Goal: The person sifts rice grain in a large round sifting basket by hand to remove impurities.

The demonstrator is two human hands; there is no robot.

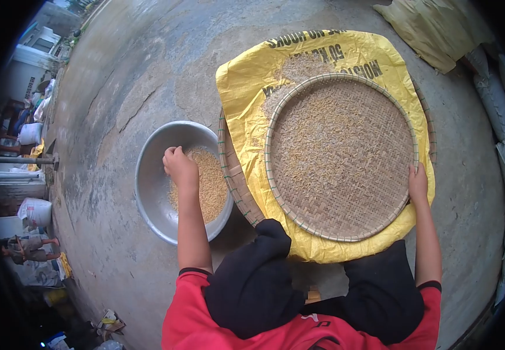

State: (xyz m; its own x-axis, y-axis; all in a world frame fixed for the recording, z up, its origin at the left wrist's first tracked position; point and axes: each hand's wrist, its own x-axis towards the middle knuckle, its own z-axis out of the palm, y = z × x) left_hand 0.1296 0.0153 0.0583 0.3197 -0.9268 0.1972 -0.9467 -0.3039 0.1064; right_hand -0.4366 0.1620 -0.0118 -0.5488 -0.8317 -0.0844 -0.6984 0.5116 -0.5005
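My right hand grips the right rim of a round woven bamboo winnowing tray. Yellowish grain, like unhusked rice, lies scattered over its weave. Under the tray spreads a yellow printed sack, with husk-like bits on its far part. A larger woven tray shows beneath the sack. Over a metal basin to the left, my left hand is closed, fingertips curled together; what it holds, if anything, is hidden. A heap of grain fills the basin's right side.
Concrete floor surrounds the basin and trays. Another yellow sack and several filled sacks line the right edge. At the far left are a person, a white bucket and assorted clutter. My dark-trousered knees are close to the trays.
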